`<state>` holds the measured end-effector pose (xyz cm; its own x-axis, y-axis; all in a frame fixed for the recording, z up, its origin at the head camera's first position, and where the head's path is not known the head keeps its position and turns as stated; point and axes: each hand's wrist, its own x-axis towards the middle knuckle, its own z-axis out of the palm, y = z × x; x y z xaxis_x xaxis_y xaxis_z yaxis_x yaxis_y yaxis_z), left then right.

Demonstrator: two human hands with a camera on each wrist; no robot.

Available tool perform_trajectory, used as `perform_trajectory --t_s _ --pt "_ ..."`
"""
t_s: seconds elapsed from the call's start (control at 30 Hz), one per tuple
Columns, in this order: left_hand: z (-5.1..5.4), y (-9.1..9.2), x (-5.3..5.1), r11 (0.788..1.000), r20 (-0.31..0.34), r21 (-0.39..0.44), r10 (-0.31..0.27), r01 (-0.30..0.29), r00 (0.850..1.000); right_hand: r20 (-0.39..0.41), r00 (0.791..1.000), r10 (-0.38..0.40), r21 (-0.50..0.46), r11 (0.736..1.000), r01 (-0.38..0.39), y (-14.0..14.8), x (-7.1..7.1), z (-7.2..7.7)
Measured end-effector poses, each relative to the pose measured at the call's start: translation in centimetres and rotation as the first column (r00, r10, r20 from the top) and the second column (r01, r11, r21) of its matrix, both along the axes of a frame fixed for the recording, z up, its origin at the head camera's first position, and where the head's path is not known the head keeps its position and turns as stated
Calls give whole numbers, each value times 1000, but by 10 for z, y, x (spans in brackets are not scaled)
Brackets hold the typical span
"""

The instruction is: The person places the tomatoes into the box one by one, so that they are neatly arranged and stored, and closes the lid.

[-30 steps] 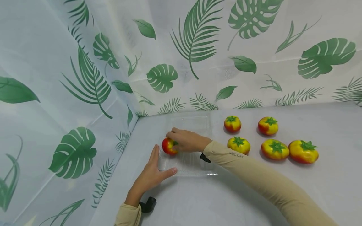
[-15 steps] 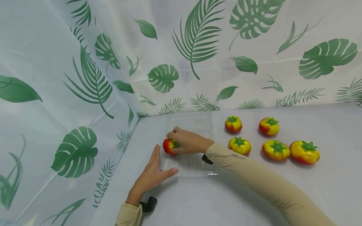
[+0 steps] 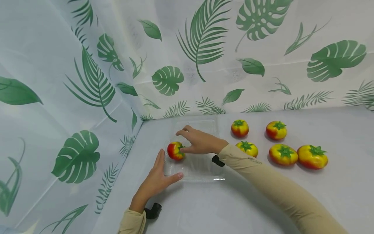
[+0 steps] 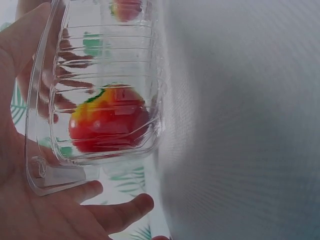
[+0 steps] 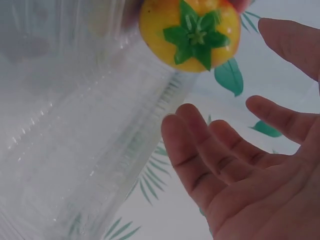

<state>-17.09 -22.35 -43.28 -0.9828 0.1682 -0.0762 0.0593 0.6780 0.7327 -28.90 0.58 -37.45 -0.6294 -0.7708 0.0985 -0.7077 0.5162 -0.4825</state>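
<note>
One red-and-yellow persimmon (image 3: 175, 150) with a green leafy cap sits in the left part of a clear plastic container (image 3: 201, 170). My right hand (image 3: 201, 141) is over the container, beside the persimmon, its fingers spread and holding nothing. In the right wrist view, the persimmon (image 5: 200, 40) lies apart from the fingers. My left hand (image 3: 155, 182) rests against the container's near left corner, thumb and fingers extended. Through the ribbed wall (image 4: 107, 70) the left wrist view shows the persimmon (image 4: 111, 122).
Right of the container several more persimmons stand on the white table, among them one at the back (image 3: 240, 128) and one at the far right (image 3: 312, 157). The right sleeve (image 3: 268, 177) partly covers the nearest one (image 3: 247, 149). A leaf-print curtain (image 3: 204, 65) encloses the back and left.
My right hand has let go of the persimmon and drawn slightly back and to the right, its fingers opening. The persimmon stays in the container; my left hand keeps its place.
</note>
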Motion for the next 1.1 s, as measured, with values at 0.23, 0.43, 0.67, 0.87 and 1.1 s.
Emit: perform_trajectory --t_s 0.23,0.43,0.67,0.87,1.1 --pt "-1 3 -1 1000 14 -6 13 -13 1000 18 1000 -4 -13 1000 5 9 2 4" --pt "-2 3 0 999 6 -11 32 -32 999 48 998 -28 -31 999 30 19 6 13" --pt "-1 3 -1 999 -8 -17 35 -35 999 46 997 -65 -86 994 68 39 12 24" --pt "0 4 -1 1000 -22 -17 20 -20 1000 55 992 -114 -130 984 120 63 22 32" --pt "1 3 0 1000 -18 -24 12 -13 1000 69 982 -177 -161 969 186 92 37 32"
